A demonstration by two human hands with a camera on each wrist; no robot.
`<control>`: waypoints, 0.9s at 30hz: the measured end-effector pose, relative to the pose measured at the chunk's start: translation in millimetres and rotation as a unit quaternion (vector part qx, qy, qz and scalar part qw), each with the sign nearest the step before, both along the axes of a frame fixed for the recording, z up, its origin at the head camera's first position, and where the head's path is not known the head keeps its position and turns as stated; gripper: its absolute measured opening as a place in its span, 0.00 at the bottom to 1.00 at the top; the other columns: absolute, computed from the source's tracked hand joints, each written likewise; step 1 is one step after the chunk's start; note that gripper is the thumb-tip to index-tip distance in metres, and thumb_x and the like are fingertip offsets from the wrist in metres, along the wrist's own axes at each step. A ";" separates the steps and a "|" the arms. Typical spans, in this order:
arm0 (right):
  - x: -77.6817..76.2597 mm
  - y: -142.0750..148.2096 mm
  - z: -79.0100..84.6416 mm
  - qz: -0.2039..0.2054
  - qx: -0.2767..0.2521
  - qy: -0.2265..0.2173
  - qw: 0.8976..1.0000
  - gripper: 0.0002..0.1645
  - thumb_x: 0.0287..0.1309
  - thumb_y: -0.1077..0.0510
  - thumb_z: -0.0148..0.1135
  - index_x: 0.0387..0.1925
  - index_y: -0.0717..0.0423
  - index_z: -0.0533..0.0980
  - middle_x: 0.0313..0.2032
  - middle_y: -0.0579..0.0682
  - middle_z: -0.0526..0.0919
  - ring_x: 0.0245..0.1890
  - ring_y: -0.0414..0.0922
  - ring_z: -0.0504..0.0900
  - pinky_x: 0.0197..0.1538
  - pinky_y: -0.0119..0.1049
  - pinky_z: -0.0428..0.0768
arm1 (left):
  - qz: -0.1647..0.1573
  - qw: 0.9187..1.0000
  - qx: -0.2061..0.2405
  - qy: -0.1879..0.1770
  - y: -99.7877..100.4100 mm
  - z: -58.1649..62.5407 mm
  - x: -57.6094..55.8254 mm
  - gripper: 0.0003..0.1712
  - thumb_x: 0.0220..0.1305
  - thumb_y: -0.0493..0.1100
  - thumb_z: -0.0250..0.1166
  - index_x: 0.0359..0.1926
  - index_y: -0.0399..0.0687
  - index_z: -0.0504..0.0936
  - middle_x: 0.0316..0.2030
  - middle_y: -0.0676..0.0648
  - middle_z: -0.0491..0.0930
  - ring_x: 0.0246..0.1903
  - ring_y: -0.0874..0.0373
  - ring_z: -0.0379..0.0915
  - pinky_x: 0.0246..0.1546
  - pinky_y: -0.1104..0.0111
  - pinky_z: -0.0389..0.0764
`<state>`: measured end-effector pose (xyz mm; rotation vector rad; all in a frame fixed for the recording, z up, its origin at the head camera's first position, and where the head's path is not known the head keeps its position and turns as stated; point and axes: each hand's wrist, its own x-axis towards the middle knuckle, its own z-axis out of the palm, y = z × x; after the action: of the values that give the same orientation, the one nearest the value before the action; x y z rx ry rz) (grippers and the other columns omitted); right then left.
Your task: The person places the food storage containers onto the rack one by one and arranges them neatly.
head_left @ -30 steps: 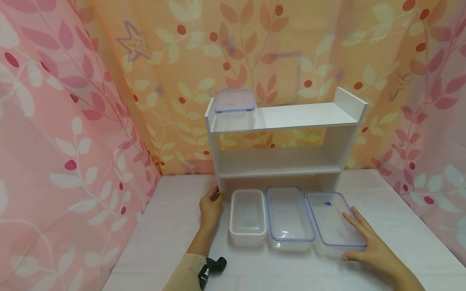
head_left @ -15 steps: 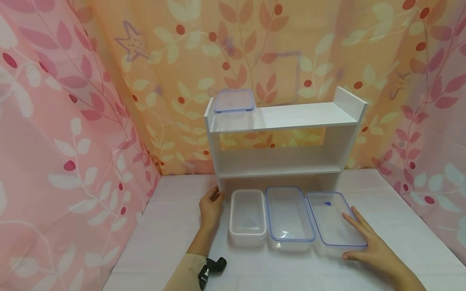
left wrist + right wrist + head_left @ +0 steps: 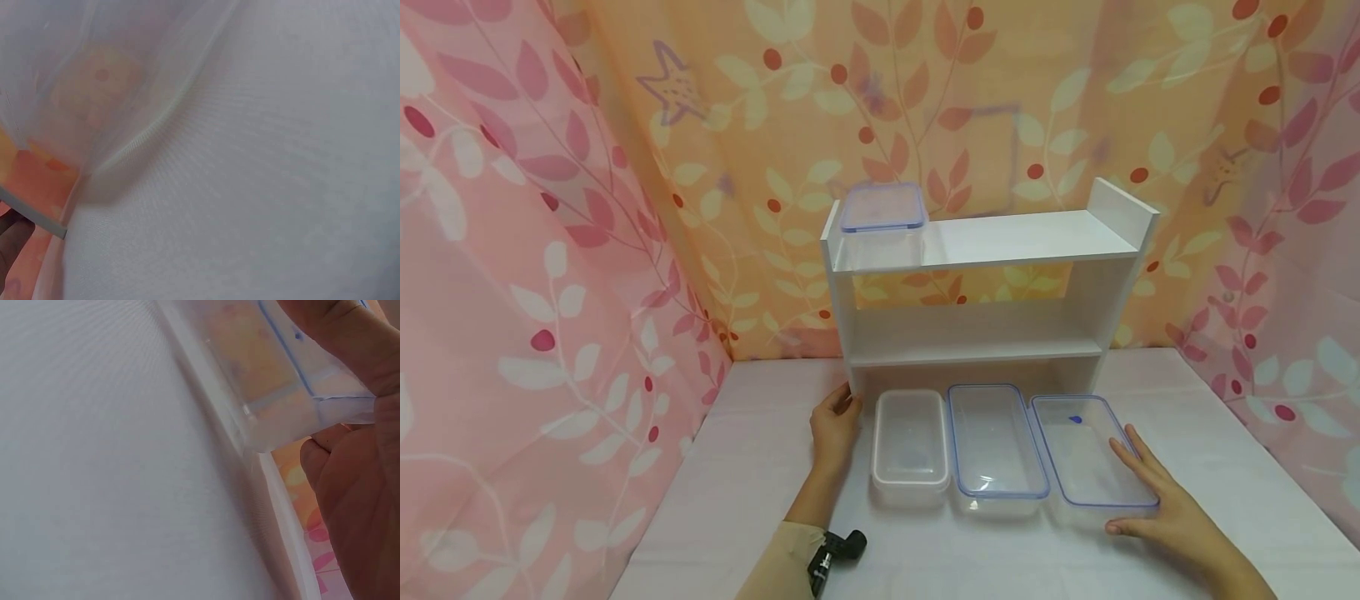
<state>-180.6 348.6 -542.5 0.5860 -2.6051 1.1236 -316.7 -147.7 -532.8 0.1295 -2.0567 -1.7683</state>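
Note:
In the head view, my left hand (image 3: 835, 429) holds the lower left front edge of the white shelf (image 3: 977, 358) between thumb and fingers. The left wrist view shows only a little of that hand, touching the shelf's side panel (image 3: 34, 212). My right hand (image 3: 1172, 504) grips the front right corner of a clear food container (image 3: 1097, 458) with a blue-rimmed top. Its thumb is at the front and its fingers lie along the right side. To the left, side by side, stand another blue-rimmed container (image 3: 997, 442) and a white-rimmed one (image 3: 912, 442).
A smaller clear container with a bluish lid (image 3: 883, 208) stands at the left end of the shelf's top board. White cloth (image 3: 737, 483) covers the table. Patterned curtains (image 3: 760, 125) hang behind and at both sides. A black wrist camera (image 3: 837, 552) sits by the left sleeve.
My right hand's fingers have shifted very slightly to the right along the container's side. Otherwise the left hand, the shelf and the containers look the same.

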 end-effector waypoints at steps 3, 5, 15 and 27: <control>1.7 0.4 0.5 -0.008 0.001 -0.009 1.000 0.71 0.36 0.60 0.86 0.81 0.49 0.55 0.83 0.48 0.37 0.75 0.20 0.33 0.61 0.06 0.39 | 0.000 1.000 0.000 -0.001 0.4 1.1 0.6 0.20 0.66 0.38 0.70 0.59 0.45 0.86 0.55 0.44 0.86 0.52 0.48 0.84 0.50 0.65 0.84; 2.6 0.5 1.2 -0.008 -0.001 -0.010 1.000 0.71 0.37 0.61 0.86 0.81 0.49 0.54 0.83 0.49 0.38 0.75 0.19 0.34 0.61 0.06 0.39 | -0.001 1.000 -0.001 0.000 0.7 1.3 0.8 0.20 0.66 0.38 0.70 0.59 0.45 0.85 0.55 0.44 0.86 0.52 0.48 0.84 0.49 0.66 0.84; 4.5 0.1 9.5 -0.006 -0.013 -0.012 1.000 0.70 0.37 0.63 0.85 0.80 0.53 0.55 0.83 0.49 0.39 0.75 0.20 0.35 0.61 0.07 0.39 | 0.002 1.000 0.000 -0.001 -0.6 -1.5 -1.3 0.20 0.65 0.38 0.71 0.58 0.47 0.86 0.54 0.45 0.86 0.52 0.50 0.85 0.49 0.66 0.84; 10.3 1.2 20.9 -0.020 -0.030 0.008 0.999 0.68 0.35 0.65 0.85 0.79 0.53 0.59 0.82 0.51 0.46 0.77 0.22 0.40 0.63 0.07 0.42 | -0.009 1.000 0.012 0.006 0.3 2.1 1.2 0.21 0.66 0.37 0.70 0.59 0.42 0.85 0.55 0.39 0.85 0.52 0.47 0.84 0.50 0.66 0.83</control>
<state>-170.3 349.8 -521.6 0.5245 -2.5483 1.1766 -315.5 -147.4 -530.6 0.1075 -2.0339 -1.8005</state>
